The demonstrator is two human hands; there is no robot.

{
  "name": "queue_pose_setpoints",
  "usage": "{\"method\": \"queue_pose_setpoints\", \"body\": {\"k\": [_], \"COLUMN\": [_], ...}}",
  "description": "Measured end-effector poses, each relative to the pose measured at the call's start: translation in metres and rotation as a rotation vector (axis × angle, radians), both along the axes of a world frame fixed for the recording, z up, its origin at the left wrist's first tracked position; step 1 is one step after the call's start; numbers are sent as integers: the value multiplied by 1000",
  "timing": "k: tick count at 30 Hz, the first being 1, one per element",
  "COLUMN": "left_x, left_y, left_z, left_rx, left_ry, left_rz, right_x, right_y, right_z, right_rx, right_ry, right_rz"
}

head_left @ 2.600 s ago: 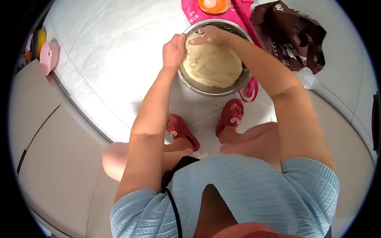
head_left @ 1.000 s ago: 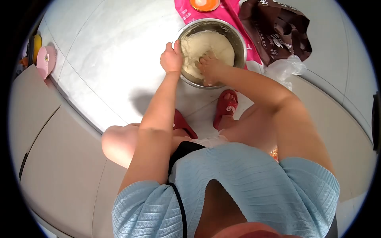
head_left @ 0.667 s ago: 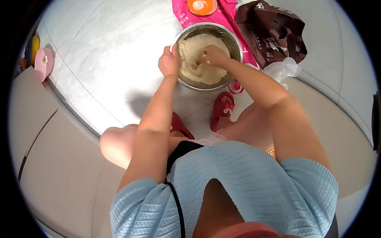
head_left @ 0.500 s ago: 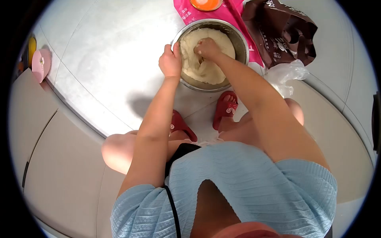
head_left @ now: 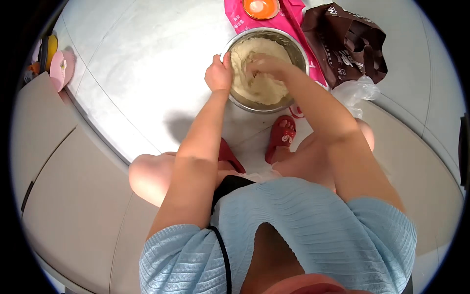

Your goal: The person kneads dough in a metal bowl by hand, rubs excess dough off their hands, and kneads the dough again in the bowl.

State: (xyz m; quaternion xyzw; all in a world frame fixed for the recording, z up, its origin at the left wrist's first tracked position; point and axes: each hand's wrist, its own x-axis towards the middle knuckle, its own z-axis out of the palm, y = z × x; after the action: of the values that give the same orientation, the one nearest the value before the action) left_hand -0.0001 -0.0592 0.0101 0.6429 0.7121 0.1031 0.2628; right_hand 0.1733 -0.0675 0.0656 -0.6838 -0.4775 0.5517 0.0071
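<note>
A metal bowl (head_left: 268, 109) stands on the floor, with pale, soft dough (head_left: 267, 90) spread inside it. At the bowl's left side, my left hand (head_left: 218, 73) is closed on the rim, thumb toward the inside. My right hand (head_left: 267, 64) reaches in from the right, its curled fingers gripping the dough near the middle. The fingertips are partly hidden, and the dough beside them is folded and dented.
A pink printed bag (head_left: 237, 20) lies under the bowl's far side, with an orange bowl (head_left: 262, 7) on it. To the right are a crumpled brown bag (head_left: 342, 46) and clear plastic (head_left: 355, 93). A pink scalloped item (head_left: 62, 70) stands by the cabinets (head_left: 73, 181) at left.
My right hand has changed pose within the dough, its fingers now less tightly fisted. My left hand keeps its hold on the rim. The whole view has shifted slightly.
</note>
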Motion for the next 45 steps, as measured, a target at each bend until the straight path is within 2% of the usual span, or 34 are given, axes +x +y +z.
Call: {"method": "queue_pose_setpoints", "body": {"k": [1, 2, 4, 5, 10, 11, 12, 14, 20, 25, 28, 30, 31, 32, 34, 36, 38, 39, 41, 44, 45], "left_x": [-1, -1, -2, -2, -3, -3, -3, -5, -3, -4, -4, -2, -2, -2, -1, -2, -2, -1, -3, -3, -2], "left_y": [-4, -4, -1, -2, 1, 2, 1, 0, -3, 0, 4, 3, 0, -1, -2, -3, -2, 0, -5, -6, -6], "left_z": [-2, -4, -4, -3, -1, 1, 1, -4, -13, -14, -4, -1, -1, -1, 2, 1, -5, -4, -5, -9, -7], "left_rx": [-8, 8, 28, 12, -19, -12, -7, 8, 58, 150, 53, 68, 4, 5, -1, -1, 15, 14, 9, 21, 22], "left_ry": [-8, -1, -4, 8, 17, 2, -13, -24, -68, -84, -26, 23, 7, -11, 2, -7, -5, -9, -27, -33, -38], "left_rz": [8, 6, -2, -6, -13, -14, -16, -21, -23, -32, -13, 26, 30, 31, 16, 12, 7, 5, 15, 36, 52], "right_x": [2, 7, 16, 17, -8, -16, -27, -48, -49, -49, -48, -28, -8, 3, 19, 42, 40, 37, 26, 33, 28], "right_y": [0, -4, -13, -17, -30, -39, -46, -56, -42, -41, -40, -39, -18, -7, -6, -23, -43, -49, -68, -93, -94], "right_z": [39, 38, 26, 18, -44, -57, -60, -61, -81, -84, -82, -81, -55, -16, 53, 14, 10, 18, 25, -18, -19], "right_rx": [-295, -296, -104, -103, 412, 444, 431, 686, 477, 538, 554, 534, 249, 251, 298, 305, 55, 57, -215, -214, -162], "right_ry": [254, 244, 900, 892, 643, 420, 424, -644, -720, -715, -704, -335, -48, -65, 440, 488, 494, 491, 150, 223, 295], "right_rz": [-393, -391, -1001, -1004, -1309, -1033, -1037, 34, 156, 135, 118, 74, -82, -78, -803, -854, -1343, -1345, -1485, -1412, -1498]}}
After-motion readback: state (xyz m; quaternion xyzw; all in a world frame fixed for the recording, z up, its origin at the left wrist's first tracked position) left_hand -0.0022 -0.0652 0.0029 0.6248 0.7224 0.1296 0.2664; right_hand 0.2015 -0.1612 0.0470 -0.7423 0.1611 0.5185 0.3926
